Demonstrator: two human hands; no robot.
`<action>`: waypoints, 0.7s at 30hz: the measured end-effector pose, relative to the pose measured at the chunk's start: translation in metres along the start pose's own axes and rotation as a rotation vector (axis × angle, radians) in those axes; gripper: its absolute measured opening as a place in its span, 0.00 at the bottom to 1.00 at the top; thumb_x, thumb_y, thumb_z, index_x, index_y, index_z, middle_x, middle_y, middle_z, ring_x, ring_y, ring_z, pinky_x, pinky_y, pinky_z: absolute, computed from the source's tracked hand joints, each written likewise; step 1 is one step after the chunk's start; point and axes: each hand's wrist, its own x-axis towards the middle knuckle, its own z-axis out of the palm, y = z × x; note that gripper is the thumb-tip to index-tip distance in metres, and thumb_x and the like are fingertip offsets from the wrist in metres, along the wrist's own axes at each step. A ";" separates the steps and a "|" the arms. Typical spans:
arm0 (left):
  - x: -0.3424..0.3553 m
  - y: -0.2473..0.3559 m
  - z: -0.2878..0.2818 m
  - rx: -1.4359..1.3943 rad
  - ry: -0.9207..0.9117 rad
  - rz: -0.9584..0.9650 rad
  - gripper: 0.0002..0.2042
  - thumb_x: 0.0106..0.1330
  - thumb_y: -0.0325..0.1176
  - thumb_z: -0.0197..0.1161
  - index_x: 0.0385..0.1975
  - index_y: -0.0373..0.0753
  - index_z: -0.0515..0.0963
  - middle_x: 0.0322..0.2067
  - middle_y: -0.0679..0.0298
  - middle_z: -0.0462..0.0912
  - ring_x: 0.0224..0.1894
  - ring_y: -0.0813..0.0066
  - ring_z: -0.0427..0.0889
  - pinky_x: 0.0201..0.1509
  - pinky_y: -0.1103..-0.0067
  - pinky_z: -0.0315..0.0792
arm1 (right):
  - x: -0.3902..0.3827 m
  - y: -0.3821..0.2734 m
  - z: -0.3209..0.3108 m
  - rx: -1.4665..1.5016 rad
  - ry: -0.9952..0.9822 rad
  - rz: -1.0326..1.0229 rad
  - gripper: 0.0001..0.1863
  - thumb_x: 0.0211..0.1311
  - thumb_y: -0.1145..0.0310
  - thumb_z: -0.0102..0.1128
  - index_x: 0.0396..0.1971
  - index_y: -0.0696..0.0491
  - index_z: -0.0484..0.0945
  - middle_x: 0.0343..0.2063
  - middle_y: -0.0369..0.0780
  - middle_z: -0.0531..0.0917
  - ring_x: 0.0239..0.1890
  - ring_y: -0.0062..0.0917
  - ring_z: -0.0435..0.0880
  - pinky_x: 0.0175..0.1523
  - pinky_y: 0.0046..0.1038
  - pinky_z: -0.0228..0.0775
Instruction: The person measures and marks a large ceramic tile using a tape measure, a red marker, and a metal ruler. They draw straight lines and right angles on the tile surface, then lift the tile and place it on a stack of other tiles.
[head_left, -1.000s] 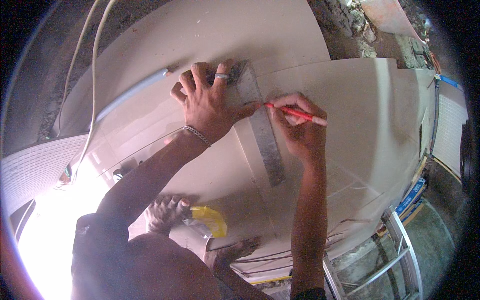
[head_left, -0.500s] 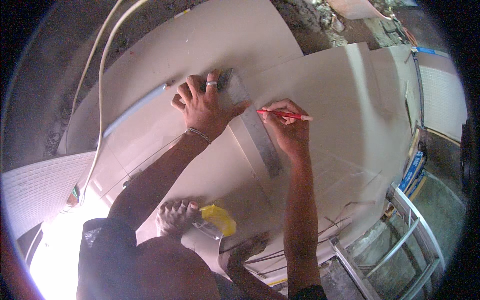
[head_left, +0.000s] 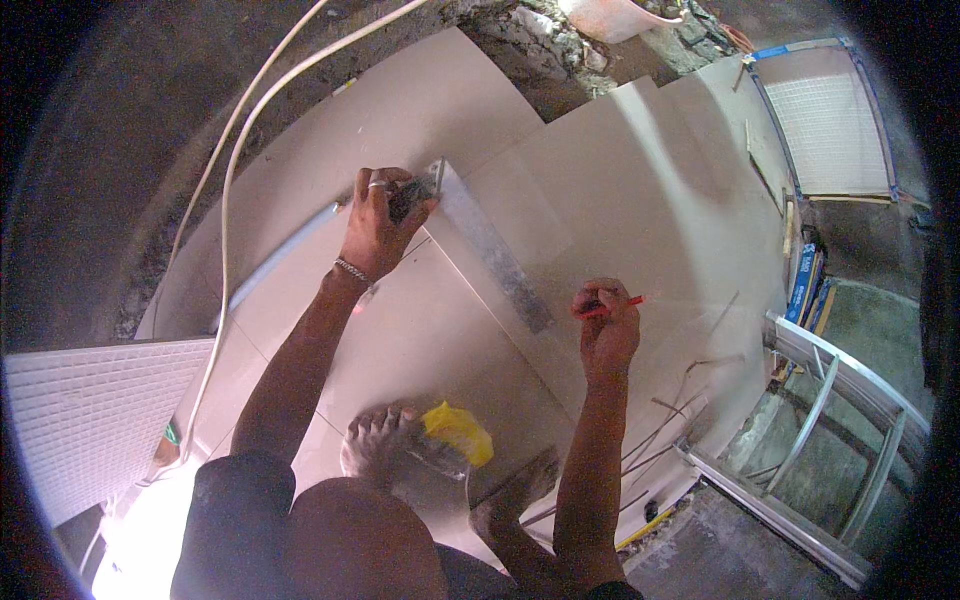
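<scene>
Whereas left hand point(head_left: 378, 235) earlier lay spread over metal square point(head_left: 497, 258), fingers now clamp its dark end point(head_left: 407, 200). Square over pale tiles point(head_left: 620, 200); contact unclear. Right hand point(head_left: 608, 325), closed around red pen point(head_left: 639, 300), withdrawn from square's edge. Marking judged paused.

Couple of pale cables point(head_left: 226, 200) snaking down the upper left, plus a white textured panel point(head_left: 110, 410) at the left edge. There's a metal ladder point(head_left: 803, 425) lower right, blue packages point(head_left: 803, 285) just above it, some rubble point(head_left: 560, 45) up top.
</scene>
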 end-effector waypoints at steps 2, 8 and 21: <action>-0.003 0.008 -0.022 0.042 -0.062 0.018 0.23 0.64 0.39 0.79 0.50 0.34 0.75 0.47 0.52 0.80 0.50 0.47 0.78 0.54 0.58 0.78 | -0.014 -0.009 0.000 -0.071 0.021 -0.030 0.12 0.67 0.68 0.59 0.42 0.61 0.83 0.30 0.40 0.84 0.32 0.27 0.83 0.39 0.29 0.75; -0.055 0.011 -0.074 0.023 -0.094 -0.047 0.22 0.66 0.38 0.78 0.49 0.34 0.74 0.42 0.50 0.80 0.43 0.52 0.82 0.48 0.62 0.80 | -0.046 -0.037 0.012 -0.710 -0.120 -0.073 0.16 0.75 0.58 0.64 0.45 0.57 0.88 0.37 0.39 0.90 0.34 0.25 0.85 0.44 0.28 0.78; -0.191 0.023 -0.049 -0.342 -0.316 -0.490 0.20 0.78 0.27 0.63 0.67 0.38 0.72 0.50 0.52 0.77 0.48 0.59 0.80 0.49 0.65 0.79 | -0.059 -0.117 0.011 -1.297 -0.314 -0.171 0.13 0.67 0.61 0.73 0.44 0.54 0.90 0.29 0.40 0.88 0.30 0.23 0.81 0.41 0.30 0.76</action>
